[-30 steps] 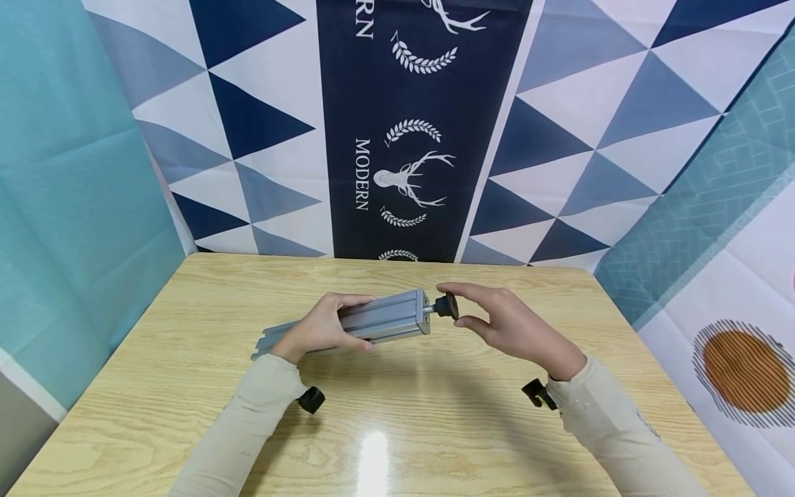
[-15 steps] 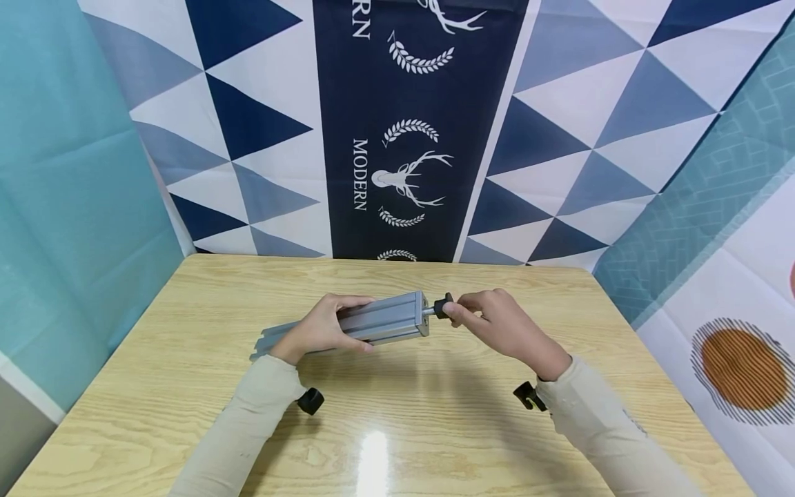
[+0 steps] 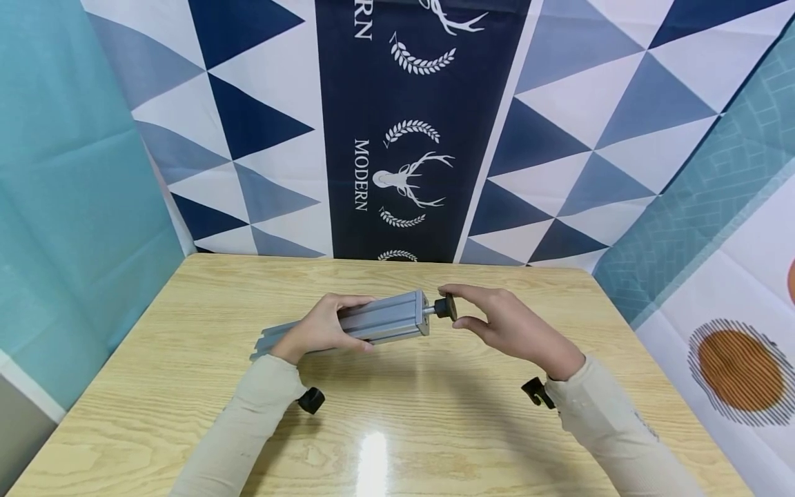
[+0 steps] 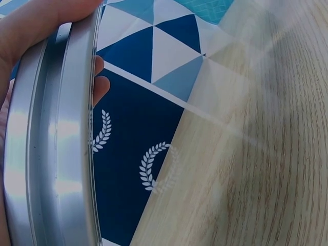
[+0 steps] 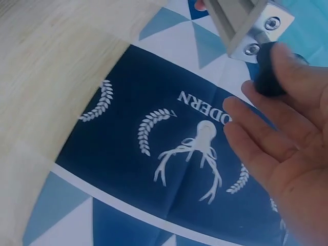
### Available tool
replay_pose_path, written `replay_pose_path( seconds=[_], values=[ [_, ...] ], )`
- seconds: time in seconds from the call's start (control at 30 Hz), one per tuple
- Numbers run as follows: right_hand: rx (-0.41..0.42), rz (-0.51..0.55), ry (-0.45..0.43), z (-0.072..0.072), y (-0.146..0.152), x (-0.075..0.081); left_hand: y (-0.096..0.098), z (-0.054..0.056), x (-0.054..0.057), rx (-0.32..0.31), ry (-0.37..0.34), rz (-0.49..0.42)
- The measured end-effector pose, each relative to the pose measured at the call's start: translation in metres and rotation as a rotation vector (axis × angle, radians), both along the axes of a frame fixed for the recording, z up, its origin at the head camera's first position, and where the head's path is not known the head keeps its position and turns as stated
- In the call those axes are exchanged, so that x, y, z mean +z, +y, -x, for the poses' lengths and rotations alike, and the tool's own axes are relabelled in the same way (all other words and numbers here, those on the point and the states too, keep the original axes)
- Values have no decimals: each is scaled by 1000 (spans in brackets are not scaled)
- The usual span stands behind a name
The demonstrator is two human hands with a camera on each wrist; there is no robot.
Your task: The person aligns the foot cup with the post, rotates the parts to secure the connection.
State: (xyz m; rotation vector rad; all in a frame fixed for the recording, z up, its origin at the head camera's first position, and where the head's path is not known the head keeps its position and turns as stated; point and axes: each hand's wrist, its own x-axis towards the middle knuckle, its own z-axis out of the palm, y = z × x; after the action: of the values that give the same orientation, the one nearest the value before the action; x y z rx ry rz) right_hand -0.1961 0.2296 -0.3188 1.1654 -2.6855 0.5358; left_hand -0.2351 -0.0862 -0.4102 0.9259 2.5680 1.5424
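Observation:
My left hand (image 3: 323, 326) grips a silver aluminium profile (image 3: 390, 316) in the head view, thumb on the near side and fingers over the far side. The profile tilts, its right end raised and its left end low near the tabletop. From its end plate (image 5: 277, 32), seen in the right wrist view, a threaded rod leads to a black levelling foot (image 3: 445, 306). My right hand (image 3: 511, 324) pinches the foot's disc between thumb and forefinger; the other fingers spread loosely. Grooves run along the profile in the left wrist view, where part of my left hand (image 4: 31, 31) shows.
A light wooden table (image 3: 435, 428) lies beneath both hands. Behind it hangs a patterned cloth (image 3: 397, 138), with a teal cloth (image 3: 81, 172) on the left and another printed cloth (image 3: 720, 290) on the right. Black camera mounts (image 3: 310, 400) sit at the wrists.
My right hand curled round the levelling foot half a second ago, turned, and now spans its disc again with thumb and forefinger, as one second ago. My left hand and the profile stay put.

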Motion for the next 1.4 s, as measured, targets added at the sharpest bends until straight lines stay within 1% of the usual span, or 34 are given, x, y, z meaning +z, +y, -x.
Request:
replay_pose_path(
  seconds=[0.2, 0.37, 0.43, 0.53, 0.63, 0.7, 0.77, 0.9, 0.97, 1.03, 1.1, 1.27, 1.33, 1.4],
  values=[
    [-64, 24, -51, 2, 0, -5, 3, -2, 2, -10, -10, -13],
    [-160, 42, -94, 5, -4, -10, 4, -2, 3, -14, -13, -14],
    [-202, 42, -127, 5, -7, -10, 4, -2, 3, -21, -20, -17],
    [-240, 33, -167, 3, -9, -7, 4, -2, 1, -27, -24, -20],
    [-239, -1, -169, 1, -10, -4, 3, -1, 0, -28, -20, -27],
    [-214, -25, -139, -1, -9, -2, 2, -1, 0, -26, -14, -29],
    [-159, -35, -97, -2, -8, -1, 2, -1, 0, -24, -13, -33],
    [-37, -2, -6, -2, -6, -2, 1, -2, 2, -17, -17, -31],
    [-7, 20, 19, -2, -6, -3, 0, -2, 2, -20, -12, -30],
    [-12, 39, 20, -1, -6, -5, 0, -2, 3, -25, -4, -29],
    [-38, 55, 0, -1, -7, -6, 0, -2, 3, -30, 9, -24],
    [-149, 96, -107, 0, -11, -10, -1, -2, 3, -34, 15, -14],
    [-195, 100, -138, 0, -13, -11, -2, -3, 4, -32, 6, -15],
    [-225, 97, -151, 0, -15, -12, -2, -3, 3, -34, -1, -18]
  ],
)
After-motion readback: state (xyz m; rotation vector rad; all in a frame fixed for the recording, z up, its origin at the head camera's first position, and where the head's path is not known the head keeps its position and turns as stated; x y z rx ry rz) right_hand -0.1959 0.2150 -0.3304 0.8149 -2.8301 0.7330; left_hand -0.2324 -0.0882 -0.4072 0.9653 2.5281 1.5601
